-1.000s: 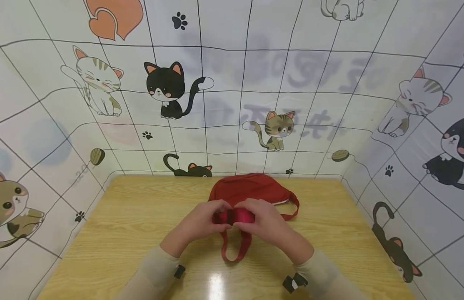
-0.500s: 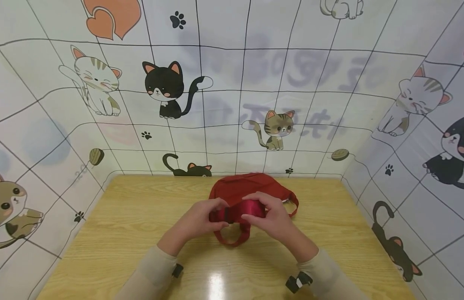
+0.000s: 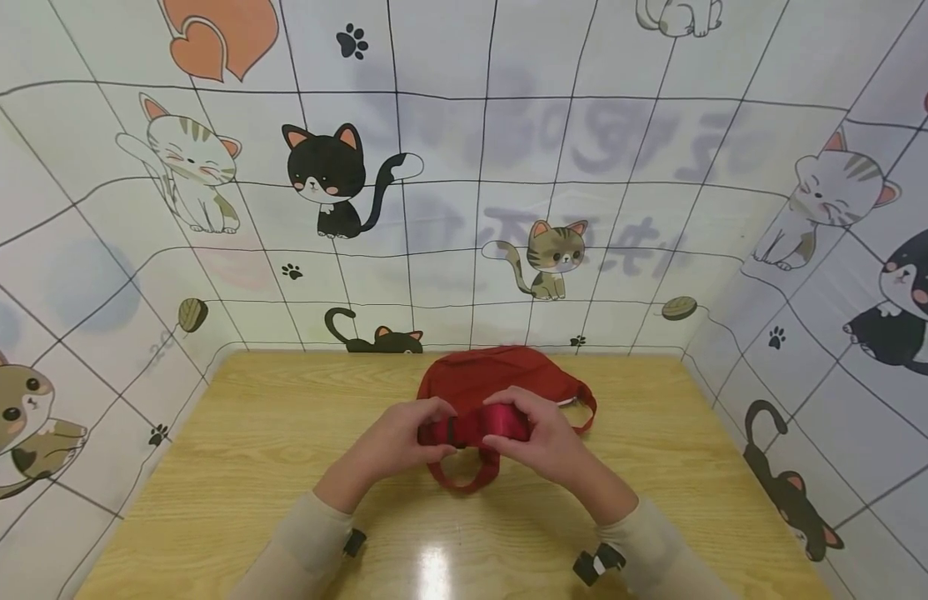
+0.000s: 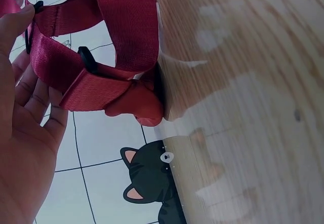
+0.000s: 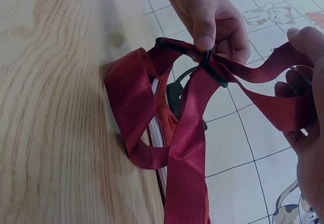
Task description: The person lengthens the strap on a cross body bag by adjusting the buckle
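From my station: red bag (image 3: 482, 375) lies on the table (image 3: 284, 417), lower centre of the frame, zip side partly showing at its right. Its strap (image 3: 504, 422) is raised between both hands in front of it. Left hand (image 3: 400, 435), centre-left, pinches the webbing at a dark slider (image 5: 216, 73), thumb against curled fingers. Right hand (image 3: 550, 433), centre-right, has thumb and fingers closed round a loop of the webbing, with a gap between the two hands. I judge the step in hand to be working slack through the slider. As I read it, the next move calls for the left to keep the slider steady and square while the right draws the loop evenly, without a twist. Against one second ago: the hands were nearly touching then; the right now sits farther right, more webbing spans the gap, and the loop hanging below ends higher. Against half a second ago I note almost no change.
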Demonstrator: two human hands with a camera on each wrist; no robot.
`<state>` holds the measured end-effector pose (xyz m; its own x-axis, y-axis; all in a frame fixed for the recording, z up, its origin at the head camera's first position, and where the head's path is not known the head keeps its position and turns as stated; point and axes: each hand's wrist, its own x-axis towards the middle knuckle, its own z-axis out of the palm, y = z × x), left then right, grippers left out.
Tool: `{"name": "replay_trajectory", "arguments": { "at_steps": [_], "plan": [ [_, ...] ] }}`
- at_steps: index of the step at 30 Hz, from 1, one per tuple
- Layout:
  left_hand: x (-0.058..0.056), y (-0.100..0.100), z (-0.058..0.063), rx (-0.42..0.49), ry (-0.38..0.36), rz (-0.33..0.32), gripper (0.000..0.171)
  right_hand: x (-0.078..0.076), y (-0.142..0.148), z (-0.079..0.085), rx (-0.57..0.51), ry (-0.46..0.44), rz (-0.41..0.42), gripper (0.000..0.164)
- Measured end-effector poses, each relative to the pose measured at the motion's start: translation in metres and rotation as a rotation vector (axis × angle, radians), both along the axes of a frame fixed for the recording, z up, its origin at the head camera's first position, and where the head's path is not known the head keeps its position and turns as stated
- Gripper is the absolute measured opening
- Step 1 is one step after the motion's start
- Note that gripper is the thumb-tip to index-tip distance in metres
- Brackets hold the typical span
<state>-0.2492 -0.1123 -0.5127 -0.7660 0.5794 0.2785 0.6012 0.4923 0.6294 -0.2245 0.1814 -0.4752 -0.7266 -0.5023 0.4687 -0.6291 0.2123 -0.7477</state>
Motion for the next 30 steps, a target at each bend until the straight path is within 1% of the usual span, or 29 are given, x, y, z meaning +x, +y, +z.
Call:
{"name": "replay_trajectory", "arguments": {
  "at_steps": [2, 5, 8, 11, 15, 18, 21, 23, 26, 30],
  "plan": [
    [0.000, 0.000, 0.001, -0.006, -0.004, 0.002, 0.043, -0.001, 0.003, 0.000, 0.056, 0.018, -0.013, 0.044],
    [0.000, 0.001, 0.002, -0.009, -0.019, 0.002, 0.043, -0.001, 0.009, 0.003, 0.184, 0.094, -0.055, 0.047],
    [0.000, 0.002, 0.002, -0.010, -0.021, 0.000, 0.042, 0.000, 0.012, 0.010, 0.319, 0.166, -0.120, 0.051],
    [0.000, 0.003, 0.002, -0.016, -0.010, 0.003, 0.042, 0.001, 0.011, 0.017, 0.447, 0.188, -0.175, 0.057],
    [0.001, 0.004, 0.003, -0.023, -0.006, 0.008, 0.041, 0.001, 0.004, 0.017, 0.611, 0.222, -0.193, 0.060],
    [0.001, 0.004, 0.004, -0.032, -0.012, 0.013, 0.042, 0.000, 0.001, 0.012, 0.678, 0.280, -0.206, 0.056],
    [0.001, 0.004, 0.003, -0.042, -0.009, 0.019, 0.043, -0.002, 0.002, 0.010, 0.677, 0.302, -0.219, 0.049],
    [0.001, 0.003, 0.004, -0.043, -0.005, 0.026, 0.043, -0.003, 0.005, 0.012, 0.646, 0.274, -0.211, 0.046],
    [0.001, 0.001, 0.004, -0.035, -0.006, 0.032, 0.043, -0.006, 0.015, 0.013, 0.524, 0.178, -0.163, 0.041],
    [0.002, -0.002, 0.005, -0.028, -0.029, 0.041, 0.042, -0.011, 0.031, 0.012, 0.325, 0.070, -0.128, 0.038]
  ]
}}
